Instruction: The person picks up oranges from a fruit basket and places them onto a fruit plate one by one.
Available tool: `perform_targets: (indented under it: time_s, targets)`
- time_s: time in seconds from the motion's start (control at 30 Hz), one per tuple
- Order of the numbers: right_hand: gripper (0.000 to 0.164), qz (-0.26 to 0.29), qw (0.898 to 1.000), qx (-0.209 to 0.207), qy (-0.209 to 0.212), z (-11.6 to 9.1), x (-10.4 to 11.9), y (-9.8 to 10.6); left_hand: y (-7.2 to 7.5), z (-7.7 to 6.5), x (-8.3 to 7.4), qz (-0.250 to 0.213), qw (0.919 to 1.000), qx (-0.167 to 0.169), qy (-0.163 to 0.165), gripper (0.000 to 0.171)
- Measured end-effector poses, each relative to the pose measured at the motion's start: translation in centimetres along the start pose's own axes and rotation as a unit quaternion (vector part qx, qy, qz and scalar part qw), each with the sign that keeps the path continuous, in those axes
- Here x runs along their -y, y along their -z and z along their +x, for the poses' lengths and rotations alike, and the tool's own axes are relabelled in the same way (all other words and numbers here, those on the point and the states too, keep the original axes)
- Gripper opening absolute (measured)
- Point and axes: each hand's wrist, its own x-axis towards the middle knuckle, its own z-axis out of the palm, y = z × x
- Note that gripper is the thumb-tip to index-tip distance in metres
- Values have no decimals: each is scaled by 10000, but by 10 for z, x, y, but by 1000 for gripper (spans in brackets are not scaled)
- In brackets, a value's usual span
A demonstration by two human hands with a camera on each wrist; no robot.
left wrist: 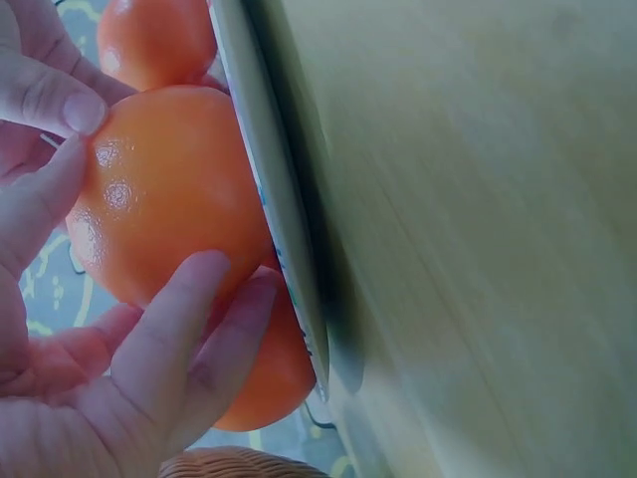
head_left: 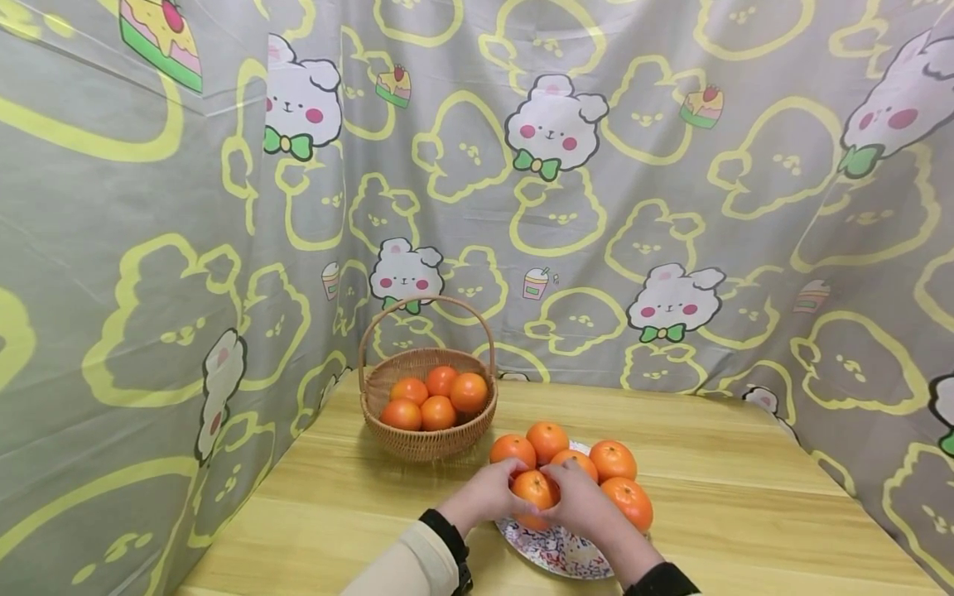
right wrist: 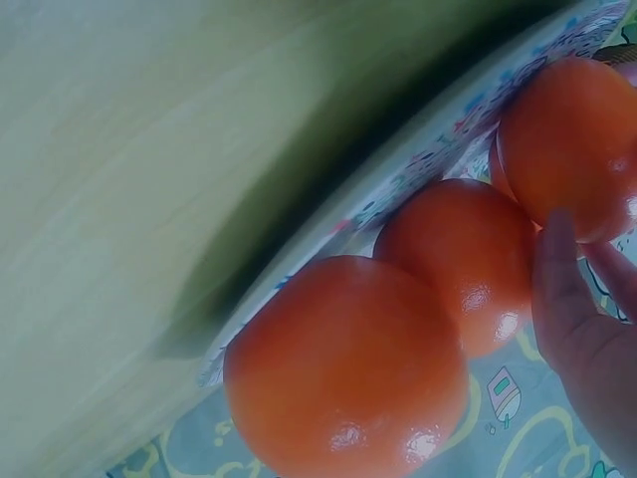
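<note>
Both hands hold one orange [head_left: 535, 490] between them, over the near left part of a patterned plate [head_left: 555, 553]. My left hand [head_left: 488, 494] grips its left side, with fingertips against the peel in the left wrist view. On the other side, my right hand [head_left: 589, 507] curls round the same fruit. Part of another orange [head_left: 532, 521] shows just below it, mostly hidden by the fingers. Several more oranges sit around the plate, among them a left one [head_left: 513, 451], a back one [head_left: 547, 441] and a right one [head_left: 628, 502].
A wicker basket [head_left: 428, 447] with a tall handle stands behind and left of the plate, with several oranges [head_left: 440, 412] in it. Beneath both is a wooden table [head_left: 715, 480]. A patterned curtain [head_left: 477, 207] hangs along the back and sides.
</note>
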Motion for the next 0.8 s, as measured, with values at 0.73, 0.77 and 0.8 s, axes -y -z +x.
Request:
perform_targets:
  time_s: [0.73, 0.77, 0.8]
  targets:
    - [63, 43, 9998, 27, -166, 2, 4, 3, 4, -5, -1, 210, 9997, -133, 9, 56]
    - [63, 46, 9998, 40, -171, 2, 4, 4, 5, -5, -1, 178, 9998, -121, 19, 56]
    - [63, 48, 9998, 67, -185, 2, 4, 5, 6, -5, -2, 131, 9998, -105, 46, 57]
